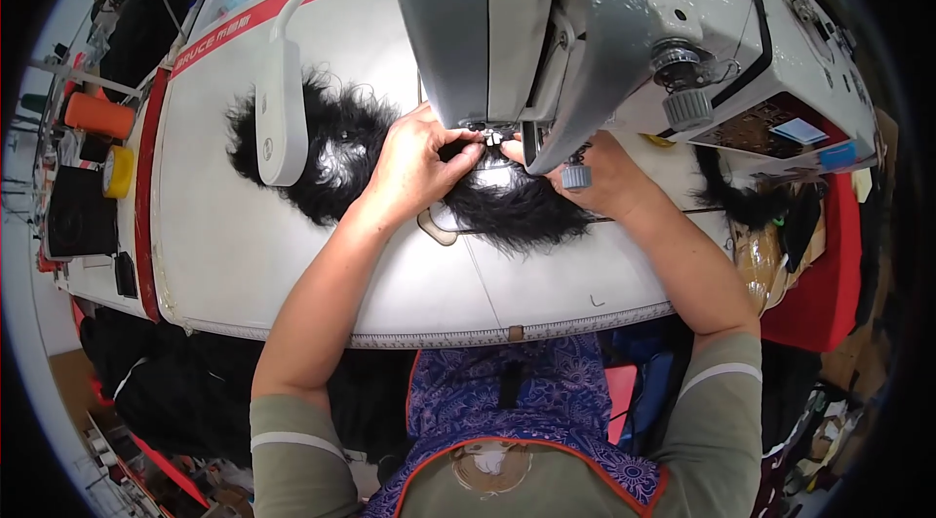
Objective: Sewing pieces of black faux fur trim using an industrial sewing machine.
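A strip of long-haired black fur fabric [517, 211] lies curled on the white sewing table, its pale backing showing in places. Its edge runs under the presser foot [492, 139] of a sewing machine [439, 20]. My left hand [414, 167] is closed, thumb and forefinger pinching the fur edge just left of the foot. On the other side, my right hand [604, 177] grips the fur close to the foot. The machine's grey guard hides part of its fingers. More of the fur [336, 157] spreads out left of my left hand.
A white lamp [281, 118] on a bent neck hangs over the fur at left. Yellow tape [118, 173] and an orange spool [99, 115] sit beyond the left edge. Another black fur piece [746, 201] lies at right. A ruler strip [439, 338] lines the near edge.
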The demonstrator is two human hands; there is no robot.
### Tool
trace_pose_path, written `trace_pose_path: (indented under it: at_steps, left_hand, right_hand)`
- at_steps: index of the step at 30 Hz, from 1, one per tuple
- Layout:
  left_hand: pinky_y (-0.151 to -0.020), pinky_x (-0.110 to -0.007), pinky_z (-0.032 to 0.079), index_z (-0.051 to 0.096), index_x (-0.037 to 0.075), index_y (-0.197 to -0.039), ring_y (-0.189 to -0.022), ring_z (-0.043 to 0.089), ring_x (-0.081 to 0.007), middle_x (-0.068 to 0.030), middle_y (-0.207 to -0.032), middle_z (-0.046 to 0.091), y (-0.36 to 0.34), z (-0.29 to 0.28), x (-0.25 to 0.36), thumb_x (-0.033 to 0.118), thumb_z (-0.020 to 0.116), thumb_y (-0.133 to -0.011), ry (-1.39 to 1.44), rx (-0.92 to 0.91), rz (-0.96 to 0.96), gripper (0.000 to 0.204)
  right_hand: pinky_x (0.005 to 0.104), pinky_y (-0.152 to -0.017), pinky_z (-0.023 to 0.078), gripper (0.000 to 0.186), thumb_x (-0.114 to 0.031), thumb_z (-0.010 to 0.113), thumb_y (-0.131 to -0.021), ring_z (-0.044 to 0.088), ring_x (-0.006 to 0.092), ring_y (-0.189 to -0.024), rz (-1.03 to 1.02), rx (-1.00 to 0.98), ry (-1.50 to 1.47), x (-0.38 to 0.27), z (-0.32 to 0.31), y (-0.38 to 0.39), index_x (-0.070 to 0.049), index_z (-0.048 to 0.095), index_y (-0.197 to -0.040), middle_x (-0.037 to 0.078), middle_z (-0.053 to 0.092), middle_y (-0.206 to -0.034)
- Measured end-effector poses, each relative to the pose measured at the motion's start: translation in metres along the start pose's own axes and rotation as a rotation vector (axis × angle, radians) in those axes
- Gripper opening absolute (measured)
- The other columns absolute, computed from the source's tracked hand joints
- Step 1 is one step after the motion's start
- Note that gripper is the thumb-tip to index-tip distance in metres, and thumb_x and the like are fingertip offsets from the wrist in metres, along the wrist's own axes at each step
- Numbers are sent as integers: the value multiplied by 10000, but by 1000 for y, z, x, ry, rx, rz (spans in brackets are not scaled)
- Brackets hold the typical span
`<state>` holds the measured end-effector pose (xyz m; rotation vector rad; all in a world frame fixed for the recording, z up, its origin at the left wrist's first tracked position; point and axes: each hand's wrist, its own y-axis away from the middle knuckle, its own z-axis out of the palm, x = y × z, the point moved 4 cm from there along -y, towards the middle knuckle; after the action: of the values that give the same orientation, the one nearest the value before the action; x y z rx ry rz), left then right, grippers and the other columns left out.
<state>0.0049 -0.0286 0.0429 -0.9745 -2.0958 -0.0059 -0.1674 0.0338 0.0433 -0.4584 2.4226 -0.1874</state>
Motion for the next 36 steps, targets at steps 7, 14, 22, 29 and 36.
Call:
trace_pose_path:
  at_steps: [7,14,22,29,36]
  left_hand:
    - [-731,-348,495,674,-2,-845,-811,616,-292,-141,-861,631,-2,-1,3,44,683,-701,53,30,-3,151]
    - [-722,-338,498,673,4,-846,-797,624,-289,-144,-856,622,-4,0,3,49,682,-712,79,42,-54,141]
    - [-736,-343,498,684,13,-835,-813,623,-285,-137,-845,629,-5,-1,2,42,679,-702,129,89,-45,136]
    - [-733,-357,494,673,12,-834,-812,608,-283,-124,-833,632,-4,0,0,46,684,-699,102,60,-4,140]
    - [-747,-361,489,675,22,-837,-833,597,-283,-111,-828,631,-6,0,3,45,676,-702,44,72,63,136]
  right_hand:
    - [319,-700,477,211,-84,626,-808,639,236,-774,-18,-105,212,14,8,4,-131,697,-1001,114,670,-855]
    - [332,-697,484,388,22,539,-749,632,252,-779,-35,-168,185,13,2,6,-168,685,-1055,120,662,-896]
    - [350,-691,488,404,55,488,-750,613,274,-748,-72,-47,181,8,3,1,-146,688,-1038,125,657,-887]
    - [356,-684,489,319,14,483,-801,615,280,-748,-87,1,141,8,1,2,-118,687,-1008,120,658,-876]
    - [348,-650,482,302,20,510,-789,609,260,-708,-60,-77,167,10,4,1,-104,684,-1002,112,647,-804]
